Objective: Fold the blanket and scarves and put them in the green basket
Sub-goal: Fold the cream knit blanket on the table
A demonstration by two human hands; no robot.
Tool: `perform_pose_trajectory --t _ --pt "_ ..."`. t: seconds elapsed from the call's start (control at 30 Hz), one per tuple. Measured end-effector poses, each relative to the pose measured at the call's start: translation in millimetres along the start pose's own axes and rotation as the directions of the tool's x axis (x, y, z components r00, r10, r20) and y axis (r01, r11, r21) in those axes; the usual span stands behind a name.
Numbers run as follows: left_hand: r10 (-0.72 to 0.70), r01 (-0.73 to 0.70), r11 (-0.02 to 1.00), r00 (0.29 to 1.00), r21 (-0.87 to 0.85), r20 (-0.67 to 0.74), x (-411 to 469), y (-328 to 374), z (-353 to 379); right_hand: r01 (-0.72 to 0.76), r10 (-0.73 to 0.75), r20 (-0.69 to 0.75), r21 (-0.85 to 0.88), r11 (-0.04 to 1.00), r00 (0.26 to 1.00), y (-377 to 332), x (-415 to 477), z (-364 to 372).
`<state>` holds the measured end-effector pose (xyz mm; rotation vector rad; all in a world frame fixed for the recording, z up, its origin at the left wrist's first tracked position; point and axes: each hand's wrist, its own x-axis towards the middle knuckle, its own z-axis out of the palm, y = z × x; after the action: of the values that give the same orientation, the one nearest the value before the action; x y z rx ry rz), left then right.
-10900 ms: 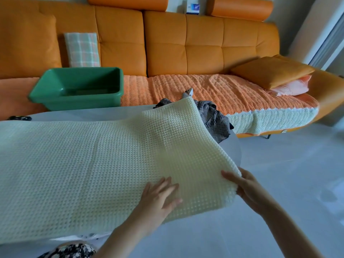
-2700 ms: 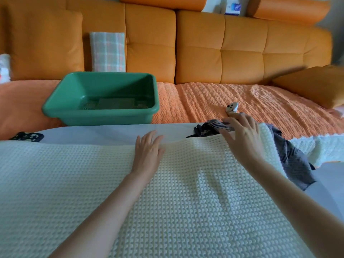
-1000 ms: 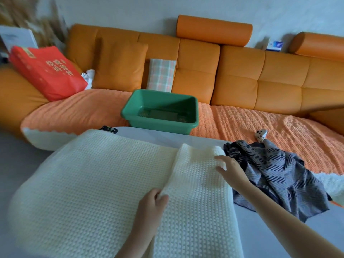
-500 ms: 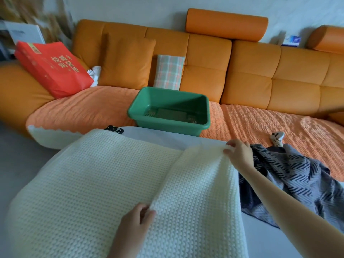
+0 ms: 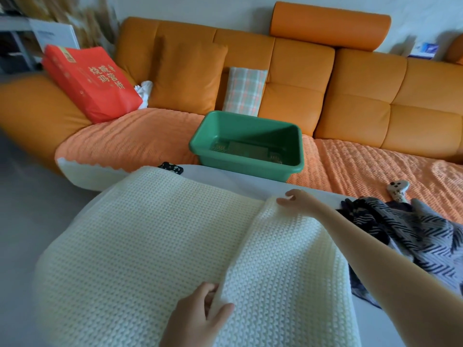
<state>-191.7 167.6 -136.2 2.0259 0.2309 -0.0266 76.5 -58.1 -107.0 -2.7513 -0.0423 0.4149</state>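
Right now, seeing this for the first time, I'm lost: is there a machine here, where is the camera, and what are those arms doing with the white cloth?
There is no machine here. These are a person's two bare hands, filmed by one wide-angle camera worn on the head, looking forward and down. That is why the arms come in from the bottom of the picture. On the white table lies a cream knitted blanket with one flap folded over. The left hand grips the flap's near edge, fingers curled round it. The right hand pinches the flap's far corner. To the right lies a crumpled grey patterned scarf. Behind, on the orange sofa, stands the green basket, with no cloth in it yet.
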Motion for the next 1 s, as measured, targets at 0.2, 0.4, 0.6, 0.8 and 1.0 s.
perform_pose_trajectory --t 0.2,0.4,0.6,0.8,1.0 --pt "-0.016 0.014 0.994 1.0 -0.107 -0.022 -2.1 -4.8 -5.0 0.066 -0.064 -0.077 0.019 0.998 0.995 -10.8 8.5 5.5" --pt "-0.02 -0.004 0.939 0.998 -0.345 -0.067 -8.2 6.8 -18.6 0.301 -0.202 -0.282 0.37 0.879 0.938 -48.2 -10.7 -6.5" --pt "-0.097 -0.05 0.814 0.971 -0.579 -0.22 -12.7 12.6 -68.3 0.437 -0.269 -0.382 0.474 0.765 0.884 -127.7 -17.0 -5.3" --pt "-0.115 -0.094 0.879 0.91 -0.468 -0.398 -0.7 -4.4 -164.1 0.506 -0.287 -0.447 0.513 0.694 0.847 -235.7 11.6 12.6" --pt "-0.225 -0.047 0.899 0.804 -0.435 -0.55 24.7 -55.1 -236.0 0.548 -0.342 -0.47 0.423 0.722 0.814 -333.0 46.6 62.5"
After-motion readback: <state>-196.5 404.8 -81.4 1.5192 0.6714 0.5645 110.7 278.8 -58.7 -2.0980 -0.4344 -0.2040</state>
